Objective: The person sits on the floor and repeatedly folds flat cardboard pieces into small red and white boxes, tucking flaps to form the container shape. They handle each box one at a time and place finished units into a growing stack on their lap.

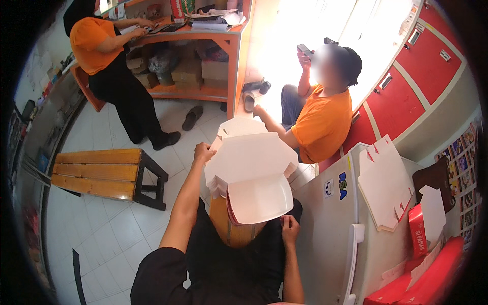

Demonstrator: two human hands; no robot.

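Note:
A stack of flat white cardboard box blanks (244, 157) lies in front of me on a wooden bench (219, 218) between my legs. On its near side is a stack of white cardboard trays (262, 198), with red showing along the left edge. My left hand (204, 153) is closed at the far left edge of the blanks, its fingertips partly hidden. My right hand (290, 229) is closed over my right thigh, just beside the trays' near right corner. Whatever its fingers may hold is too small to make out.
A slatted wooden bench (96, 173) stands at left. At right, a white fridge (325, 223) bears more flat blanks (384, 183) and red boxes (419, 234). One person in orange (325, 122) sits ahead holding a phone; another (94, 46) stands at an orange counter (236, 66).

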